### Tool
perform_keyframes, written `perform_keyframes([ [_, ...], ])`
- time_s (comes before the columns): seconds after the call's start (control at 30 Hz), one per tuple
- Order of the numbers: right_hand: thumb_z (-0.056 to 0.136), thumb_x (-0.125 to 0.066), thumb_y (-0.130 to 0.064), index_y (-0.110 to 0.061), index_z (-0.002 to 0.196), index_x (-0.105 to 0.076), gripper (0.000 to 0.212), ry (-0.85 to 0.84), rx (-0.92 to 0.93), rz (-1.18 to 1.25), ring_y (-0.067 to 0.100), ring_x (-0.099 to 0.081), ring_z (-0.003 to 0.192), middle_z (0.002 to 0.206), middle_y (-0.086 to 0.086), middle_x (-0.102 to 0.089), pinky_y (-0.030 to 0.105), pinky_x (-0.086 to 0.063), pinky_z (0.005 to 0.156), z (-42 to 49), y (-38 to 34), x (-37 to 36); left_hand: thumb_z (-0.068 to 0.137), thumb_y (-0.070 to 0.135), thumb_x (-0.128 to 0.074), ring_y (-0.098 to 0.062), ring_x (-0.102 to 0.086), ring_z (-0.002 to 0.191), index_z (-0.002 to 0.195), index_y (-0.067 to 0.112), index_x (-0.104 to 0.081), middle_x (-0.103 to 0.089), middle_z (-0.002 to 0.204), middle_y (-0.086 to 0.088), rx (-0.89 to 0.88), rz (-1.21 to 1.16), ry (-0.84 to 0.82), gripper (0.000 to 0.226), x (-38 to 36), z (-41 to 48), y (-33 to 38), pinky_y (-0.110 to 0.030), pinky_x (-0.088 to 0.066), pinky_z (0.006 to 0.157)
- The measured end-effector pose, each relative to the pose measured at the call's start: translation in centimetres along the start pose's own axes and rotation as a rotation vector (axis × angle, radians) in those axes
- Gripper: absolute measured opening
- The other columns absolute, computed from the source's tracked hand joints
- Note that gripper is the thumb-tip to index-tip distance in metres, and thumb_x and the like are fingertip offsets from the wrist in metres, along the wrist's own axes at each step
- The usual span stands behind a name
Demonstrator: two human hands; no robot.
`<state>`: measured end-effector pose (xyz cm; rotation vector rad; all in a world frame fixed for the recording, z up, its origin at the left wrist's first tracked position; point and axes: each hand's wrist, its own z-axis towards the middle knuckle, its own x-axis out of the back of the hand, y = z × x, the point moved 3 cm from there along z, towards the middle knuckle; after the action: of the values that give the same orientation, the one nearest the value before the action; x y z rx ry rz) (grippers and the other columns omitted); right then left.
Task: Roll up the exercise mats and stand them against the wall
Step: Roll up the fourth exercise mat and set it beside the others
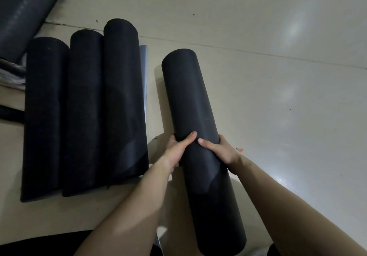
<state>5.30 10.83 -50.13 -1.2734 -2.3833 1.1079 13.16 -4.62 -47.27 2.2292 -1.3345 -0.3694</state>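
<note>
A rolled black exercise mat (190, 97) is held in front of me, its far end pointing away and its near end low by my legs. My left hand (178, 146) grips its left side with the thumb across the top. My right hand (218, 148) grips the right side at the same height. Three other rolled black mats (85, 107) lie side by side to the left, their far ends against the pale wall (238, 7).
A dark grey mat or pad (21, 11) runs across the top left corner. A flat grey-blue sheet (143, 61) shows behind the third roll. Pale floor (297, 117) spreads to the right, with a small orange scrap (239, 150) near my right wrist.
</note>
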Motion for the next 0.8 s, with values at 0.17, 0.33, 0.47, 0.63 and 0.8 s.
perform_keyframes([
  [0.17,0.068,-0.092,-0.048,-0.014,0.137,-0.059,0.083,-0.015,-0.042,0.021,0.018,-0.075,0.104,0.119,0.002,-0.076,0.027,-0.059,0.082,-0.3,-0.5,0.0,0.068,0.052,-0.09,-0.017,-0.064,0.111,0.142,0.024,-0.047,-0.065,0.131,0.002,-0.046,-0.044,0.014,0.09,-0.4,0.0,-0.4,-0.036,-0.052,0.091],
  [0.33,0.07,-0.086,-0.049,-0.017,0.14,-0.055,0.082,-0.03,-0.052,0.085,0.019,-0.075,0.107,0.122,0.002,-0.075,0.033,-0.059,0.089,0.8,-0.5,0.3,0.069,0.048,-0.09,-0.014,-0.068,0.103,0.13,0.023,-0.053,-0.069,0.117,0.004,-0.06,-0.144,0.045,0.075,-0.9,1.3,-0.8,-0.03,-0.056,0.081],
  [0.47,0.08,-0.082,-0.045,-0.017,0.134,-0.061,0.064,-0.09,-0.006,0.13,0.021,-0.074,0.11,0.121,0.003,-0.076,0.036,-0.058,0.094,3.0,-4.2,1.1,0.047,0.058,-0.093,-0.018,-0.072,0.105,0.135,0.023,-0.055,-0.072,0.121,0.002,-0.13,-0.164,0.106,0.102,-1.7,3.2,3.0,-0.041,-0.059,0.094],
  [0.63,0.081,-0.073,-0.049,-0.019,0.134,-0.063,0.062,-0.052,0.042,0.235,0.021,-0.074,0.109,0.119,0.003,-0.077,0.037,-0.058,0.094,0.6,-12.0,2.9,0.066,0.044,-0.092,-0.012,-0.074,0.098,0.126,0.023,-0.061,-0.075,0.114,0.004,-0.235,-0.06,0.103,0.071,-3.9,0.1,11.5,-0.03,-0.06,0.082],
  [0.8,0.083,-0.078,-0.051,-0.024,0.135,-0.06,0.062,0.048,0.06,0.392,0.018,-0.074,0.108,0.119,0.0,-0.077,0.036,-0.058,0.093,-8.4,-19.0,5.8,0.049,0.055,-0.09,-0.01,-0.075,0.096,0.117,0.028,-0.067,-0.077,0.108,0.008,-0.305,0.123,0.028,0.077,-8.6,-8.8,19.9,-0.029,-0.059,0.084],
])
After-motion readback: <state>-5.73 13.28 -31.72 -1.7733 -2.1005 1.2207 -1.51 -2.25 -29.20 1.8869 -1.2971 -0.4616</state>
